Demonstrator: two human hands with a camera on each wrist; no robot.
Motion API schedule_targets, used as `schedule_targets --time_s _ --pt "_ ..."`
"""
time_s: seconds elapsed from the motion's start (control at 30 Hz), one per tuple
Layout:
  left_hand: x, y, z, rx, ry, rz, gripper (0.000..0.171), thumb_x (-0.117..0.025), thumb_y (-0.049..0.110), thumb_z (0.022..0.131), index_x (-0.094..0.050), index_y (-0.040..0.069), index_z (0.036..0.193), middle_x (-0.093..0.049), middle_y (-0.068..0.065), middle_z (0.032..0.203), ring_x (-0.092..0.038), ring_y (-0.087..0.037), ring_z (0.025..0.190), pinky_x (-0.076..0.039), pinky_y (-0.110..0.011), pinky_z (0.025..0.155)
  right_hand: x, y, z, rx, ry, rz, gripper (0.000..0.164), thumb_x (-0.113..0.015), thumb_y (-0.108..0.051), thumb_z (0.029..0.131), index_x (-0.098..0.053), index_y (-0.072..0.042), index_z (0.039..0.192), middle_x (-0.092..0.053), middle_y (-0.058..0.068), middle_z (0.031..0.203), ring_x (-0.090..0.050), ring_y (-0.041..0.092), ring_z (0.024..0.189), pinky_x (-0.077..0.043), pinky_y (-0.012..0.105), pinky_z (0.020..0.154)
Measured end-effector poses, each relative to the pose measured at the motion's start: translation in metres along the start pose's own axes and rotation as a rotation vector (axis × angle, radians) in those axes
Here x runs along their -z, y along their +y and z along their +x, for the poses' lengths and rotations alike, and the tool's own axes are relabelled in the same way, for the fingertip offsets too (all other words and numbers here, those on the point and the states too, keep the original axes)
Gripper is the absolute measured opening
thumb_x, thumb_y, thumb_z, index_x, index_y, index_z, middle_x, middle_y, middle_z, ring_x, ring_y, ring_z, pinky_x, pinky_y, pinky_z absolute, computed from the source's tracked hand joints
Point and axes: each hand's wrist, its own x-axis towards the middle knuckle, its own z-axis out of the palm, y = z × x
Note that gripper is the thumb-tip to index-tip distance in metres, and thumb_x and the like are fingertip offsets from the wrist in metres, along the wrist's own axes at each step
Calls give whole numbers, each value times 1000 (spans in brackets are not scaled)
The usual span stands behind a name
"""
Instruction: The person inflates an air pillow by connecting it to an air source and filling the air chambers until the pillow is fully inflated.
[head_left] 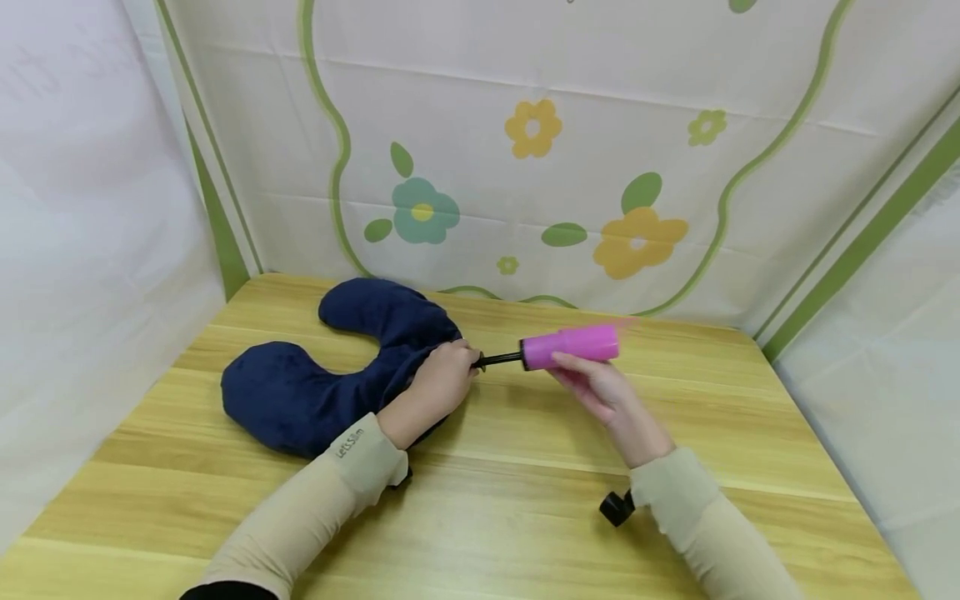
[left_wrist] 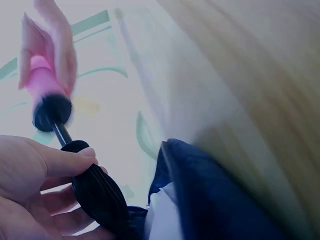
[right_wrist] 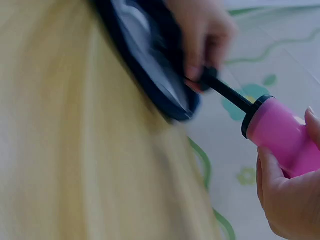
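A pink hand pump (head_left: 577, 343) with a thin black rod (head_left: 501, 359) lies level above the table. My right hand (head_left: 596, 390) grips its pink barrel. At the rod's other end, my left hand (head_left: 442, 377) holds the black ribbed handle (left_wrist: 100, 192), thumb and fingers curled round it in the left wrist view. The rod shows between handle and barrel. Below and left of the left hand lies a navy U-shaped neck pillow (head_left: 288, 404), its opening facing left. An open edge of its cover (right_wrist: 145, 75) shows pale lining in the right wrist view.
Everything is over a wooden table (head_left: 495, 533). White cloth walls (head_left: 480, 100) printed with flowers stand at its back and sides. Black wrist-worn pieces (head_left: 617, 508) stick out below the cuffs of the beige sleeves (head_left: 300, 508).
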Motion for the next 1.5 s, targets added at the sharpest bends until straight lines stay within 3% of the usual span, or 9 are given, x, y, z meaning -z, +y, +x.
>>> schedule_targets --time_s 0.17,0.33,0.67,0.93,1.2,1.37,1.5 --pt "2 5 2 19 0 -34 11 -75 8 94 -79 5 104 -69 -7 99 -69 -25 89 -57 -36 76 -30 23 8 -6 -25 -123 59 -56 17 94 -38 6 149 -45 18 145 -64 19 112 -50 31 100" --pt "2 1 2 42 16 -69 12 -75 6 94 -79 5 106 -69 -7 99 -70 -24 87 -57 -35 73 -41 24 11 19 -31 -141 62 -55 19 93 -35 8 152 -36 20 154 -56 25 124 -51 29 98" --pt "0 -5 0 -6 19 -105 8 -74 6 94 -78 6 102 -69 -8 103 -69 -26 93 -58 -37 79 -29 15 5 7 -11 -122 61 -55 20 92 -39 5 149 -39 18 149 -59 22 117 -52 29 97" --pt "3 -6 -1 4 -14 -114 10 -73 6 96 -76 5 105 -69 -10 105 -69 -28 96 -58 -39 81 -12 0 -5 61 -44 -129 57 -54 19 92 -42 2 145 -45 14 140 -62 18 113 -52 28 97" --pt "4 -8 -1 35 -50 -88 21 -72 7 96 -74 2 116 -68 -11 109 -69 -27 99 -58 -38 82 13 -22 -12 72 -17 -14 46 -50 19 95 -42 -2 135 -49 12 131 -65 20 111 -50 32 100" --pt "2 -8 -1 36 -49 -63 15 -73 6 96 -75 3 110 -68 -10 105 -69 -26 95 -58 -37 80 10 -16 -15 95 2 -73 42 -51 16 96 -46 -6 131 -48 11 131 -66 17 109 -50 30 100" --pt "2 -5 -1 25 -45 -76 7 -73 5 96 -77 6 102 -68 -8 102 -69 -26 94 -57 -37 81 -3 -1 -14 122 -18 -187 48 -57 14 95 -47 -1 139 -52 9 133 -64 16 111 -50 29 100"
